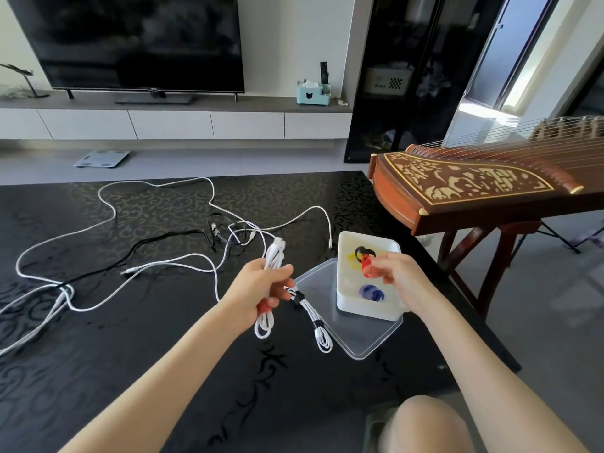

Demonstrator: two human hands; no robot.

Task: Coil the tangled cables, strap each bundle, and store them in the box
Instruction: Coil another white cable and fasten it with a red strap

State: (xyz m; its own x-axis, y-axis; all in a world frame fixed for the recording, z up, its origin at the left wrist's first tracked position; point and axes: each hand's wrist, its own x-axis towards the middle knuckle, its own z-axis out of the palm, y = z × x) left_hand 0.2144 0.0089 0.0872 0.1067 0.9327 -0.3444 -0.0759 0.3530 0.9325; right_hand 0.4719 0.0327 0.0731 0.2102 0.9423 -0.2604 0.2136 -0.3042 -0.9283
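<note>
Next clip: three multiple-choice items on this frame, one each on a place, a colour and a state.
1. The strapped white bundle lies: A in the box; B on the table by the lid; C on the TV stand.
2. The strap that the right hand pinches is: A blue; B green; C red.
3. The left hand: A grips a coiled white cable; B hangs empty; C presses the lid.
Answers: B, it rests at the lid's edge; C, red shows in its pinch; A, fingers curl round the coil.

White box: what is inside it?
A yellow strap, a black strap and a blue strap lie inside the white box. The right hand, pinching a red strap, covers part of its floor.
</note>
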